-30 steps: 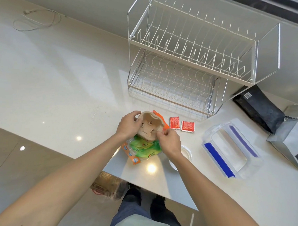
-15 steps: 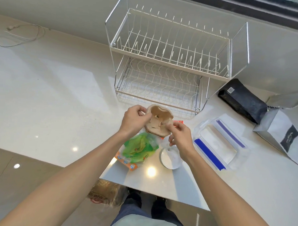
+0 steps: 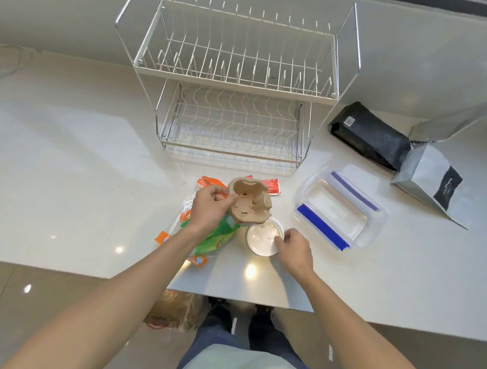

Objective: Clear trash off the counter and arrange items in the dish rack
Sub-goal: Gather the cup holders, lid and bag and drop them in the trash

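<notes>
Brown pulp cup carrier [image 3: 250, 201] held above the bench [image 3: 70, 163].
Left hand [image 3: 210, 208] pinches its left edge; right hand [image 3: 295, 249] grips the white lid's [image 3: 262, 238] near-right rim.

Place: home kitchen | Evidence: a two-tier wire dish rack [image 3: 235, 80] stood on a pale stone counter [image 3: 70, 160] | a clear food container [image 3: 339, 208] lay near it

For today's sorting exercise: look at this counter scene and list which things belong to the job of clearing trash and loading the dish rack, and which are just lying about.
Part of the job:
cardboard cup carrier, held by the left hand
white round lid, touched by the right hand
green snack wrapper
red sauce packet
clear container
dish rack

Lying about:
black pouch
silver bag
brown bag on the floor
</notes>
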